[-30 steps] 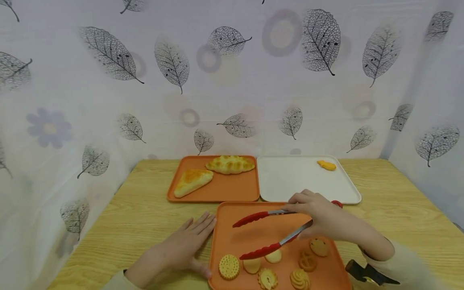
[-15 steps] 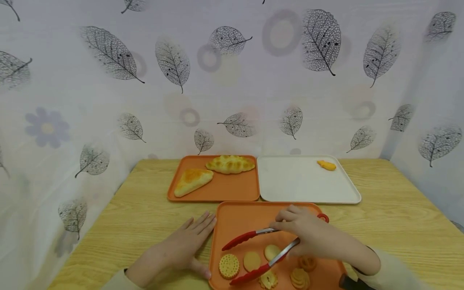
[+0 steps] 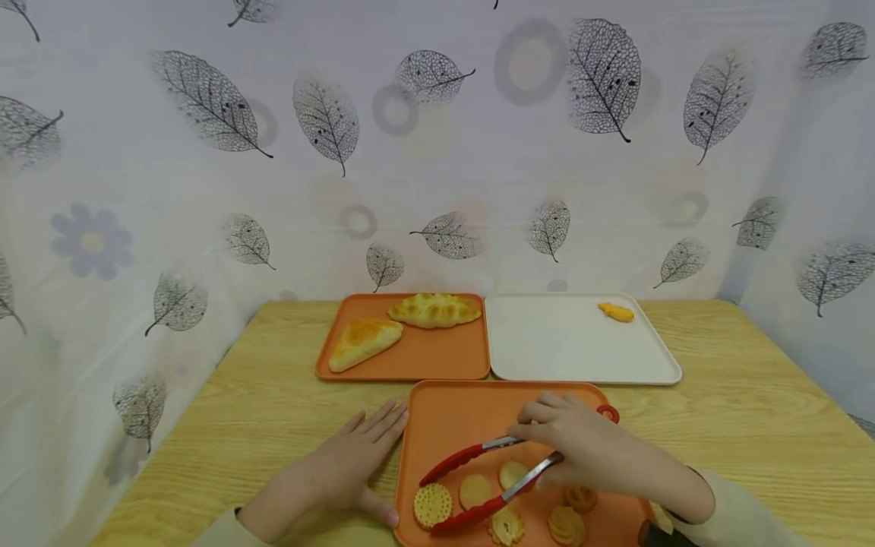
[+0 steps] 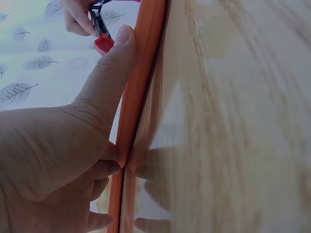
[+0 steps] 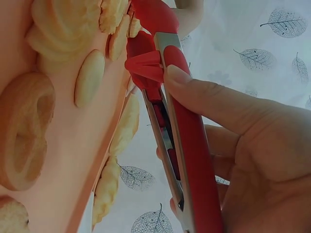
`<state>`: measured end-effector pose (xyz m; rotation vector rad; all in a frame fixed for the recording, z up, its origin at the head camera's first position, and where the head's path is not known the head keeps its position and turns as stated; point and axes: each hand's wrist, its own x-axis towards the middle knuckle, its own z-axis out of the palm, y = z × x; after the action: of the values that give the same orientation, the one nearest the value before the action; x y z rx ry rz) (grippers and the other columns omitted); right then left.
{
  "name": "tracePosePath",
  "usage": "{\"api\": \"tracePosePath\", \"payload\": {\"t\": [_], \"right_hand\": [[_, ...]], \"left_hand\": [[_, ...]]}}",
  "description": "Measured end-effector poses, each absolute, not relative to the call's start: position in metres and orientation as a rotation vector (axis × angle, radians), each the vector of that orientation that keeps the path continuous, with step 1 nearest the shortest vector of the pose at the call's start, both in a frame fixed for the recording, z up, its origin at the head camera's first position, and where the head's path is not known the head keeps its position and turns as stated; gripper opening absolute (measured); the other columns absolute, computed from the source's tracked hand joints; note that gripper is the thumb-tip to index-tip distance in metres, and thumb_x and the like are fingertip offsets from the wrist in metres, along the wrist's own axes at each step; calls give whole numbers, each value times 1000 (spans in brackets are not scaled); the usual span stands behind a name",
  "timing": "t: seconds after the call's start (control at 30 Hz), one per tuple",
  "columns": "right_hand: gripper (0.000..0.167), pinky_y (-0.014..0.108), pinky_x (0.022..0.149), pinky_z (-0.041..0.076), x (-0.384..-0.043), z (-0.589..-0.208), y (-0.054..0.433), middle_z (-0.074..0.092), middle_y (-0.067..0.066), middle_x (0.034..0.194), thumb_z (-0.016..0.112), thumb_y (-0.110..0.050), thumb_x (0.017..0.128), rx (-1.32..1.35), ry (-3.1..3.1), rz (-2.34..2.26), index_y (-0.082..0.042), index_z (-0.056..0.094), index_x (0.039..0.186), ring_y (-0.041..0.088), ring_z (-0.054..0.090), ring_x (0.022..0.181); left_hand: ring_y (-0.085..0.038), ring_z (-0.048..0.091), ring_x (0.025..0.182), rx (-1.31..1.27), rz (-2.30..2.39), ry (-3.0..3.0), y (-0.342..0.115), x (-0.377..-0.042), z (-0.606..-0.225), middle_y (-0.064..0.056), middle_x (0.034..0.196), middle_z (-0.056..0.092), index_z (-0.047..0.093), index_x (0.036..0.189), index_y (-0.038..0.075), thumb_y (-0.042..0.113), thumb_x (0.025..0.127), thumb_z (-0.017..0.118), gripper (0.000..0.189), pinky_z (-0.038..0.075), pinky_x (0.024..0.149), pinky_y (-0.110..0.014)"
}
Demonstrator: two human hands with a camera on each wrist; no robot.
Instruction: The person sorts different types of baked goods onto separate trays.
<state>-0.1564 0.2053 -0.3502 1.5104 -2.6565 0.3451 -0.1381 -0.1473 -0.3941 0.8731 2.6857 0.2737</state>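
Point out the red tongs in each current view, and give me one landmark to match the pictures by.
Head: the red tongs are in the lower half, around and right of centre, held by the right hand.
Left wrist: partly visible at the top edge, left of centre.
Right wrist: down the middle, top edge to bottom.
Shared landmark: the leaf-print backdrop.

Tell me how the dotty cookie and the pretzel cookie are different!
The dotty cookie is yellow; the pretzel cookie is browner. The dotty cookie is round with tiny dots; the pretzel cookie is twisted. Red tongs flank the dotty cookie, not the pretzel cookie. Both lie on the front orange tray.
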Motion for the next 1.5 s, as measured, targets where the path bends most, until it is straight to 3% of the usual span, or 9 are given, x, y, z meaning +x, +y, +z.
{"api": "tracePosePath", "payload": {"t": [0.4,0.7,1.07,1.37,1.5], "right_hand": [[47,22,72,45,-163,-350,209,60,-12,105,85,-25,72,1510,-2632,408,-21,70,115,5,47,91],[50,24,70,43,-174,-340,222,62,-11,102,87,-35,68,1384,-2610,418,-19,72,113,7,51,91],[54,24,66,37,-195,-322,260,64,-6,101,88,-29,64,1195,-2540,382,-14,73,113,6,47,84],[58,21,61,41,-205,-317,305,64,-1,102,90,-20,59,1011,-2507,418,-6,72,112,1,46,82],[59,25,63,43,-203,-315,323,65,1,102,90,-25,60,876,-2561,353,-6,72,113,6,50,83]], "left_hand": [[-29,4,153,846,239,2684,-148,-139,-396,-13,165,7,12,157,6,83,65,57,128,17,119,-59],[-30,5,153,851,239,2686,-148,-140,-394,-13,165,7,12,157,6,83,66,57,128,18,119,-59],[-30,6,153,880,262,2670,-150,-140,-393,-13,165,7,14,157,5,82,68,57,125,19,119,-60],[-30,7,153,888,267,2669,-151,-139,-393,-13,165,9,16,156,4,81,67,58,125,19,119,-59],[-29,5,153,881,276,2668,-152,-140,-394,-12,165,8,14,157,5,82,67,57,125,18,119,-59]]}}
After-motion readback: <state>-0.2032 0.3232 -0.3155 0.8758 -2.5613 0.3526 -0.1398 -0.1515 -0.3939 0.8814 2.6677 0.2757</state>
